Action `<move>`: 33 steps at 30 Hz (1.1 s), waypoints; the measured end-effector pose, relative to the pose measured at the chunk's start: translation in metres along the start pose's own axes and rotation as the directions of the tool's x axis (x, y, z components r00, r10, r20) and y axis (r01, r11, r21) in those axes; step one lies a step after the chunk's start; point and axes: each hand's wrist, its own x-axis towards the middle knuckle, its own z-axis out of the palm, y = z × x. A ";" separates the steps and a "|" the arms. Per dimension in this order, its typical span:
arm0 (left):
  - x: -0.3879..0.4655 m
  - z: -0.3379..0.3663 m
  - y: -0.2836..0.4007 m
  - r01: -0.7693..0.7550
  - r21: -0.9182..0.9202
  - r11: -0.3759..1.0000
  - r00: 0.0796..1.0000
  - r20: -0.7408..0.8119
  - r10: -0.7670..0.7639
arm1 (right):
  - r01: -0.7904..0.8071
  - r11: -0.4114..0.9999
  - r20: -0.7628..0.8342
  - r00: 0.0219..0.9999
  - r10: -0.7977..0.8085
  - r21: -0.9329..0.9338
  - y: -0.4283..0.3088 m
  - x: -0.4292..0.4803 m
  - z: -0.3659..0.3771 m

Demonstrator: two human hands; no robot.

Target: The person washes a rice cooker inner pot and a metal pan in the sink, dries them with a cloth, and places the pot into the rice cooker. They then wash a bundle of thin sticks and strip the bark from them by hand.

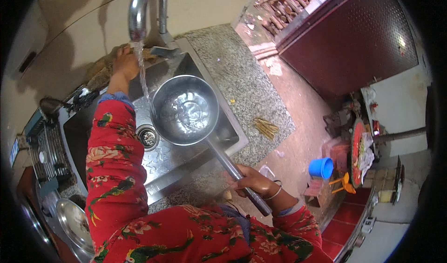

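My right hand [256, 182] is closed around the tubular handle of a metal ladle [185, 111], whose round bowl is over the stainless steel sink [167, 174]. Clear water shows in the bowl. A stream of water [141, 67] falls from the curved chrome faucet [137, 18] down to the left rim of the bowl. My left hand [125, 64] is at the back edge of the sink, behind the stream, beside the faucet base; its fingertips are partly hidden, and whether it grips anything is unclear. The sink drain [147, 137] lies left of the bowl.
A bundle of short brown sticks [266, 128] lies on the speckled stone counter [223, 60]. At the left are a dish rack [47, 151] and a metal basin [75, 224]. A blue bucket [320, 168] stands on the right near a dark red door [349, 39].
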 end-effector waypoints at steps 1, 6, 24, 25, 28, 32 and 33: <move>0.001 0.003 0.001 0.001 0.134 0.991 0.999 -0.038 0.004 | -0.014 0.998 -0.061 0.998 0.009 -0.069 0.002 -0.005 -0.001; -0.017 -0.009 0.008 -0.072 -0.065 0.995 0.939 -0.340 0.046 | 0.056 0.994 -0.095 0.994 -0.047 0.092 0.009 -0.015 -0.006; -0.183 -0.014 0.086 -0.675 0.049 0.736 0.656 -0.417 0.629 | 0.038 0.994 0.098 0.995 -0.028 -0.102 0.029 -0.008 0.013; -0.177 -0.010 0.081 -0.643 0.147 0.752 0.650 -0.414 0.637 | 0.028 0.994 0.099 0.995 -0.017 -0.110 0.030 -0.008 0.017; -0.176 0.006 0.066 -0.528 0.305 0.793 0.718 -0.338 0.608 | 0.033 0.993 0.117 0.993 -0.019 -0.117 0.031 -0.010 0.023; -0.207 0.027 0.067 -0.317 0.166 0.934 0.947 -0.005 0.323 | 0.068 0.995 0.135 0.989 -0.057 -0.077 0.034 -0.006 0.028; -0.217 0.029 0.072 -0.259 0.095 0.961 0.962 0.115 0.248 | 0.066 0.995 0.145 0.988 -0.055 -0.069 0.036 -0.005 0.029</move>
